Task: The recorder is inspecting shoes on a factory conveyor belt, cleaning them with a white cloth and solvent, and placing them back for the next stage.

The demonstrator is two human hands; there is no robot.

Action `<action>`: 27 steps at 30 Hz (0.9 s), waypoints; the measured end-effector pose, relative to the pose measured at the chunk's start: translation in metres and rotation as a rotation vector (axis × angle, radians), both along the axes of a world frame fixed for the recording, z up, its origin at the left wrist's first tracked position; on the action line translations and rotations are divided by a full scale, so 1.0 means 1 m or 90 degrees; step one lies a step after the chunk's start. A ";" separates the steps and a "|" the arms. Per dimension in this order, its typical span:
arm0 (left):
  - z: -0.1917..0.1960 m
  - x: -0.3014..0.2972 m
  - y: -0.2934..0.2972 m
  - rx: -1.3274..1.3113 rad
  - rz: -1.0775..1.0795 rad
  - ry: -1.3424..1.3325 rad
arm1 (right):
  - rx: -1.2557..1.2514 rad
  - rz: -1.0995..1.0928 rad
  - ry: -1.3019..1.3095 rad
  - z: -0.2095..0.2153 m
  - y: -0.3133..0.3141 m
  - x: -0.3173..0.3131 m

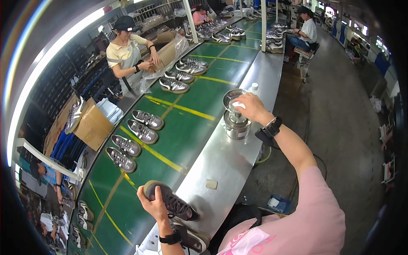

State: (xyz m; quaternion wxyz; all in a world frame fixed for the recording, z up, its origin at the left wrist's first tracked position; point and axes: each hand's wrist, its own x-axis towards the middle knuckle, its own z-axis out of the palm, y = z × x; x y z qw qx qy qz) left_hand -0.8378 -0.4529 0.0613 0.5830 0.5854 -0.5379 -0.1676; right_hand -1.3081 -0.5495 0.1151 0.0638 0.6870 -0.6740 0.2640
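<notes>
My left hand (154,203) is closed around the toe end of a dark sneaker (177,205) with a gum-coloured sole, tilted above the metal ledge. A second dark sneaker (193,239) with a pale stripe lies just below it, partly hidden by my left wrist. Farther off, my right hand (251,107) pinches a small white cloth (239,104) at the shallow metal dish (231,97) on top of a round steel dispenser can (236,127). Whether the cloth touches the dish I cannot tell. Behind that hand stands a white-capped bottle (254,87).
A green belt (187,140) with yellow lines runs left of the metal ledge (221,170), carrying several pairs of silver sneakers (142,131). A small beige block (211,184) lies on the ledge. Across the belt a person (127,55) handles brown cardboard. A white post (263,25) rises farther along.
</notes>
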 end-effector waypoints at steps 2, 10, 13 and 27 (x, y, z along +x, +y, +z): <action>0.002 -0.008 -0.001 0.004 0.009 -0.055 | 0.048 0.021 -0.045 -0.002 -0.009 -0.008; 0.002 -0.028 -0.011 0.000 0.015 -0.089 | 0.098 0.017 -0.121 -0.022 -0.026 -0.027; 0.000 -0.029 -0.016 0.013 0.024 -0.050 | 0.078 0.011 -0.135 -0.031 -0.031 -0.033; -0.015 -0.008 -0.031 -0.053 0.195 0.008 | -0.123 0.238 -0.216 -0.028 0.047 0.088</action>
